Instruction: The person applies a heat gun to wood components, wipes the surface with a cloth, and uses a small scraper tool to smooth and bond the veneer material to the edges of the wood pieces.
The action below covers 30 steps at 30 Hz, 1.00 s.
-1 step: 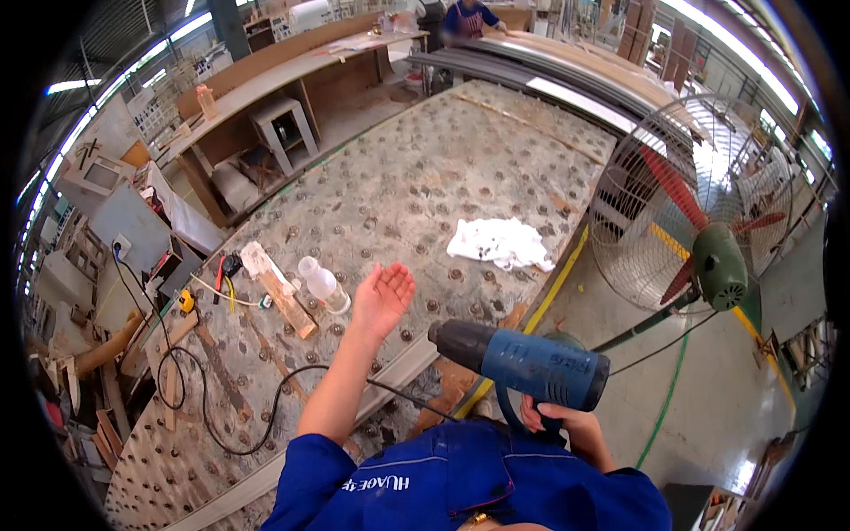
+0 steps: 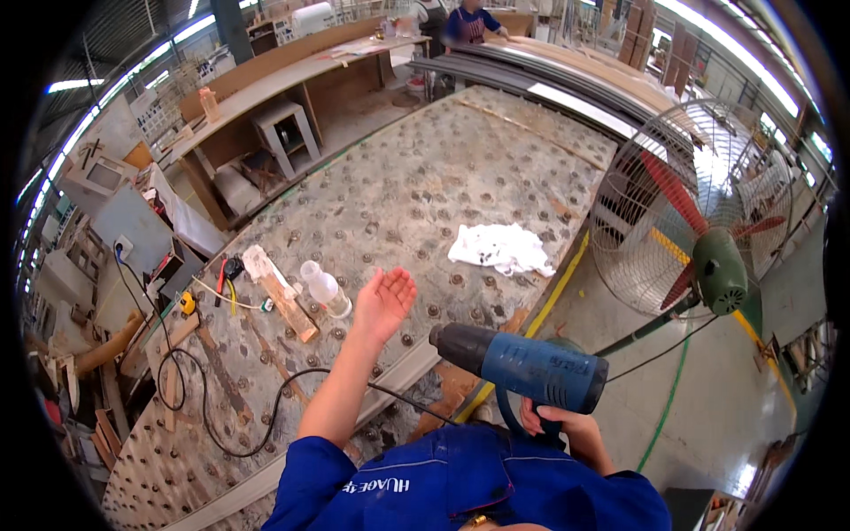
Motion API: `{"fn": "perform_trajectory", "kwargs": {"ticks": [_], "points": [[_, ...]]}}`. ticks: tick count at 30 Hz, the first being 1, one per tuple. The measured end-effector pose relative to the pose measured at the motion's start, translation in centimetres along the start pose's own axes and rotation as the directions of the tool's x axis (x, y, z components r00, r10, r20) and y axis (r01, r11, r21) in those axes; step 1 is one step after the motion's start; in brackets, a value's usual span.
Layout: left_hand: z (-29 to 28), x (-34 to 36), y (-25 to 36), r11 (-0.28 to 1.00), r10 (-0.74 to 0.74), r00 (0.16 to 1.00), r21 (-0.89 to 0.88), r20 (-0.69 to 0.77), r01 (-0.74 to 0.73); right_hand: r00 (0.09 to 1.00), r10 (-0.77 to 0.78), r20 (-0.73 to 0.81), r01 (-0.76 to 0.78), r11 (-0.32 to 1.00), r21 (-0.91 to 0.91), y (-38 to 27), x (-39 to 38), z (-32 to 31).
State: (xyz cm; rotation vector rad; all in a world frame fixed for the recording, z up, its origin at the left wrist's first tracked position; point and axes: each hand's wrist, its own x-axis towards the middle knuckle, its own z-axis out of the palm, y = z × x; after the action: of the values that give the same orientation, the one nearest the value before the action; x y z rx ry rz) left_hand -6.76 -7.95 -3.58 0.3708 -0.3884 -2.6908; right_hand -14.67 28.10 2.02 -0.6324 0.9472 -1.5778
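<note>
My left hand point(image 2: 385, 305) is open, palm up and empty, with fingers slightly curled, in front of the nozzle of a blue-and-black heat gun point(image 2: 527, 367). The gun's handle is in my right hand point(image 2: 553, 420), low at the right, with its nozzle pointing left at my left palm, a short gap away. Beside my left hand stands a translucent plastic bottle point(image 2: 326, 292). Left of it lie a wood piece point(image 2: 292, 301) with pale material on one end, and a few small tools point(image 2: 221, 279). A crumpled white cloth point(image 2: 496, 246) lies beyond my hands.
These rest on a large studded worktable point(image 2: 398, 177). A caged floor fan point(image 2: 717, 270) stands close at the right. A black cord point(image 2: 283, 389) loops over the table. Long workbenches point(image 2: 266, 84) and stacked boards point(image 2: 558, 66) are behind, with two co-workers point(image 2: 469, 22) at the back.
</note>
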Motion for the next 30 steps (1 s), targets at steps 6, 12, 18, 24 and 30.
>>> {"fn": "perform_trajectory", "kwargs": {"ticks": [6,12,18,24,30], "points": [[-0.1,0.2,-0.2,0.998,0.007,1.0,0.055,-0.01,-0.006,0.997,-0.057,0.061,0.056,0.998,0.012,0.7,1.3,-0.8],[1.1,-3.0,-2.3,0.71,0.607,0.784,0.53,-0.129,-0.463,0.953,-0.25,-0.173,0.194,0.937,-0.29,2.1,2.6,0.1],[9.3,-12.3,-7.3,0.057,0.12,0.844,0.845,0.522,-0.531,0.837,-0.496,-0.229,0.326,0.79,-0.52,2.2,8.4,4.6],[9.4,-14.3,-6.3,-0.024,0.211,0.954,0.976,0.215,-0.215,0.909,-0.417,0.022,0.351,0.736,-0.579,4.5,12.2,7.2],[7.6,-20.0,-3.8,0.098,0.566,0.824,0.994,-0.021,-0.043,0.92,-0.12,0.373,0.37,0.578,-0.727,3.6,12.3,9.8]]}}
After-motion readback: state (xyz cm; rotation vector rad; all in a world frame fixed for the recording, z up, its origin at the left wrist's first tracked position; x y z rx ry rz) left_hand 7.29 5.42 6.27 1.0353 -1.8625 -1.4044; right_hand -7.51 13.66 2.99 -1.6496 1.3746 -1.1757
